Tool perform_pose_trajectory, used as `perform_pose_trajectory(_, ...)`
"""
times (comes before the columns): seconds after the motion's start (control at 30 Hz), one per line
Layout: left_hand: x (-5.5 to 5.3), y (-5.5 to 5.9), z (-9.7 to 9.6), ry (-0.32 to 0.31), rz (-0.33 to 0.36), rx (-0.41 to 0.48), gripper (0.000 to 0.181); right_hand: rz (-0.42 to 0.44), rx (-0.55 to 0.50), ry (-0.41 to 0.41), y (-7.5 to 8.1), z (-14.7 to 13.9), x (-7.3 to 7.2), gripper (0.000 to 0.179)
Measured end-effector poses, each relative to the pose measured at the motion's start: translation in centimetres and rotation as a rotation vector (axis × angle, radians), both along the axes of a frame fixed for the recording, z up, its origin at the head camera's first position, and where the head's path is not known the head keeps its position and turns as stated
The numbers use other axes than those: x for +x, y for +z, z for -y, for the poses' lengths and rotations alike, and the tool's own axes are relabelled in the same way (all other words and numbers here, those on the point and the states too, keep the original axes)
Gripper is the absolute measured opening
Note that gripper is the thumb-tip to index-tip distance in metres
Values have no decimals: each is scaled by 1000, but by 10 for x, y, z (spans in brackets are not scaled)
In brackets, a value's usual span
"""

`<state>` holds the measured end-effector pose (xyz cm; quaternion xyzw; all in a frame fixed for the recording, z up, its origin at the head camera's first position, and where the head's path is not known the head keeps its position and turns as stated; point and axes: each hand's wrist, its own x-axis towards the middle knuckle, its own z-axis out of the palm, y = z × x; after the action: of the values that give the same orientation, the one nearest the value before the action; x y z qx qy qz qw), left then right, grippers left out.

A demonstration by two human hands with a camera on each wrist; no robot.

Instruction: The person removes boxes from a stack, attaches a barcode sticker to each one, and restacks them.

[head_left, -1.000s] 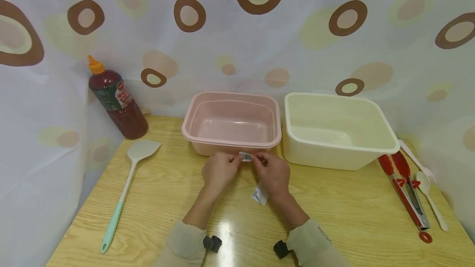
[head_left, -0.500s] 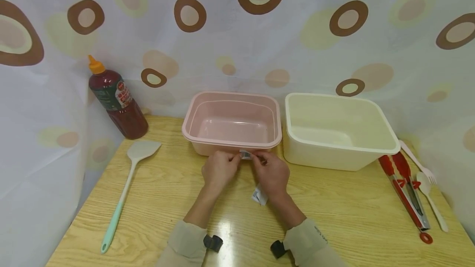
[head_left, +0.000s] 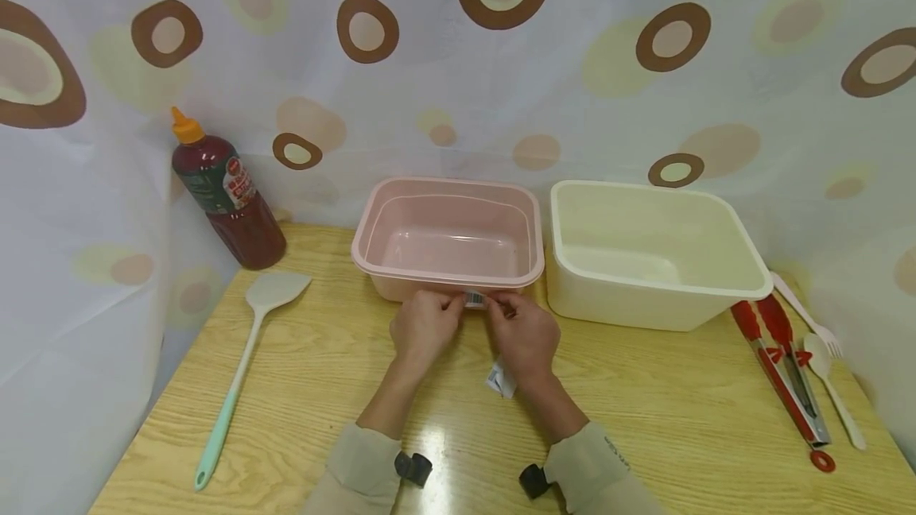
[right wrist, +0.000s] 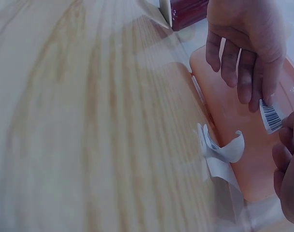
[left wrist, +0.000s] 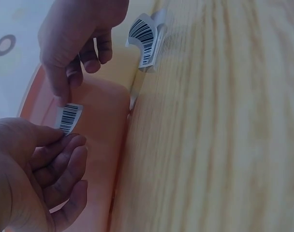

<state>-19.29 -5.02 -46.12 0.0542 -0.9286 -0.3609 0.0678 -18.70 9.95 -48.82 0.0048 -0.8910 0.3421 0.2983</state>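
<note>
A small white barcode sticker [head_left: 475, 300] is at the front wall of the pink plastic bin [head_left: 390, 286], just under its rim. My left hand [head_left: 425, 328] pinches the sticker's left end between thumb and forefinger. At the other end, my right hand [head_left: 528, 336] pinches it the same way. The left wrist view shows the sticker [left wrist: 68, 118] stretched between both hands, its bars facing out. On the table by my right wrist lies a curled piece of label paper [head_left: 501, 379]. Its printed barcode [left wrist: 143, 41] shows in the left wrist view.
A cream bin [head_left: 644, 304] stands right of the pink one. A sauce bottle [head_left: 229, 197] and a spatula [head_left: 250, 332] are on the left. On the right lie red-tipped tongs [head_left: 783, 372], a pink fork [head_left: 805, 312] and a pale spoon [head_left: 833, 388]. A patterned curtain [head_left: 444, 78] hangs behind.
My right forearm has shifted slightly left. Both hands keep their pinch on the sticker at nearly the same spot, and the rest stays put.
</note>
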Motion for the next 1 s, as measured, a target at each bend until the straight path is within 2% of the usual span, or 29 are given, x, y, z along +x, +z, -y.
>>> perform_pose_trajectory(0.33, 0, 0, 1, 1, -9, -12, 54, 22, 9, -28, 2, 1, -1, 17)
perform_pose_trajectory(0.57, 1, 1, 1, -5, 11, -7, 55, 55, 23, -65, 1, 0, 1, 20)
perform_pose_trajectory(0.67, 1, 1, 2, -8, 14, -7, 55, 37, 45, -40, 1, 1, 3, 17)
perform_pose_trajectory(0.83, 0, 2, 3, -6, -1, -20, 54, -6, 109, 74, 0, 5, 5, 10)
perform_pose_trajectory(1.0, 0, 1, 2, -10, 3, -27, 54, -9, 99, 144, -1, 8, 4, 12)
